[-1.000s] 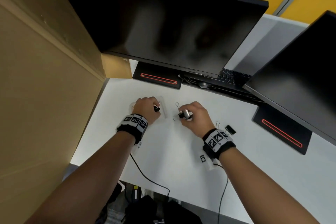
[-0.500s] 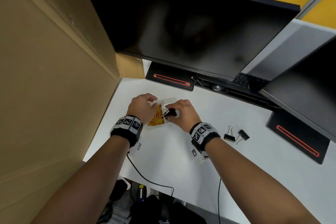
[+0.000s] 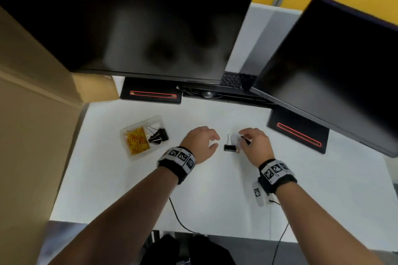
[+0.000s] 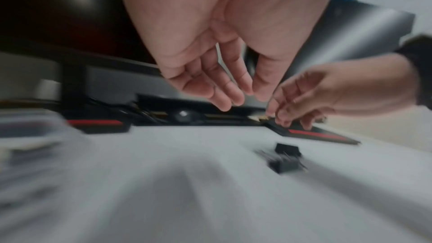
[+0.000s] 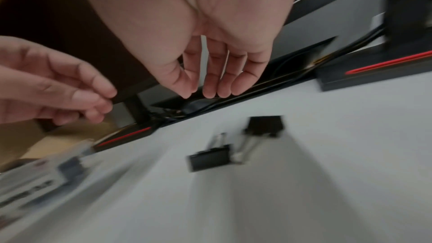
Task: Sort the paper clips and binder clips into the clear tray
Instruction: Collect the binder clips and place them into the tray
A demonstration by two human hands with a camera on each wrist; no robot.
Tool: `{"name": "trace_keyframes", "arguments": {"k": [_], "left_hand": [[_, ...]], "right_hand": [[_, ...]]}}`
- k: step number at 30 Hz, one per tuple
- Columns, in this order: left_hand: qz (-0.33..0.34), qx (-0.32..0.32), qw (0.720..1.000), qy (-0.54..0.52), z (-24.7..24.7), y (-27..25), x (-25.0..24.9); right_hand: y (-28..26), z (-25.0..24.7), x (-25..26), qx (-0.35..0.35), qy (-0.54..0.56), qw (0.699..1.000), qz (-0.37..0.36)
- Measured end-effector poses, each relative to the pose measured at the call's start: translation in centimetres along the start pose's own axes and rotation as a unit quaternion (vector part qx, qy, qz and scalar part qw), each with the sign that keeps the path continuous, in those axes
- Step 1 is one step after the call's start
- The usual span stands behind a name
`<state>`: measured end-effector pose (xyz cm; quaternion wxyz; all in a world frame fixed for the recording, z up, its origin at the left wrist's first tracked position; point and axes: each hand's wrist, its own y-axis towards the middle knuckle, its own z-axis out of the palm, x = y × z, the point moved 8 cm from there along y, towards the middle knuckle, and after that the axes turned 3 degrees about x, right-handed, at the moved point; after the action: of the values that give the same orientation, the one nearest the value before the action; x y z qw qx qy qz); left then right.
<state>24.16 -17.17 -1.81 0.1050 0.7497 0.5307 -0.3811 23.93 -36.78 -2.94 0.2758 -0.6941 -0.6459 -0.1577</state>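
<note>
On white desk [image 3: 215, 189], clear tray [image 3: 129, 133], yellow paper clips [image 3: 137, 143], black binder clips [image 3: 159, 135] inside

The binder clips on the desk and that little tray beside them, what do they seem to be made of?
The binder clips look like black-painted sheet metal with shiny silvery wire handles, though blur softens the detail. The tray looks like clear, thin plastic: the white desk shows through its walls, and yellow paper clips are visible inside it.
</note>
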Motion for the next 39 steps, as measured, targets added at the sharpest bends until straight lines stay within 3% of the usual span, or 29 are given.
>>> {"name": "trace_keyframes", "arguments": {"k": [4,10,17,21,25,30,34,39], "left_hand": [[-0.008,0.035,0.997,0.061,4.2,3.0,-1.6],[-0.042,0.077,0.989,0.119,7.5,5.0,-1.4],[-0.052,0.042,0.991,0.119,7.8,4.3,-0.5],[-0.051,-0.024,0.996,0.064,4.8,2.2,-1.0],[-0.062,-0.12,0.991,0.022,-2.1,-2.0,-0.3],[-0.176,-0.226,0.958,0.016,-11.2,-7.8,6.0],[-0.251,-0.183,0.95,0.036,-12.7,-9.2,10.8],[-0.27,-0.157,0.95,0.024,-11.9,-8.6,12.8]], "right_hand": [[0.5,-0.4,-4.4,0.034,-0.033,0.998,0.04],[1.1,1.1,-4.8,0.082,-0.074,0.993,0.029],[1.1,2.0,-5.1,0.087,-0.085,0.992,0.043],[0.8,2.1,-5.1,0.077,-0.085,0.992,0.052],[0.1,2.4,-4.6,0.074,-0.094,0.992,0.047],[-0.3,2.0,-4.8,0.057,-0.018,0.995,0.084],[-0.3,2.4,-5.2,0.049,0.036,0.992,0.113],[-0.3,2.1,-4.1,0.036,0.019,0.993,0.108]]}}
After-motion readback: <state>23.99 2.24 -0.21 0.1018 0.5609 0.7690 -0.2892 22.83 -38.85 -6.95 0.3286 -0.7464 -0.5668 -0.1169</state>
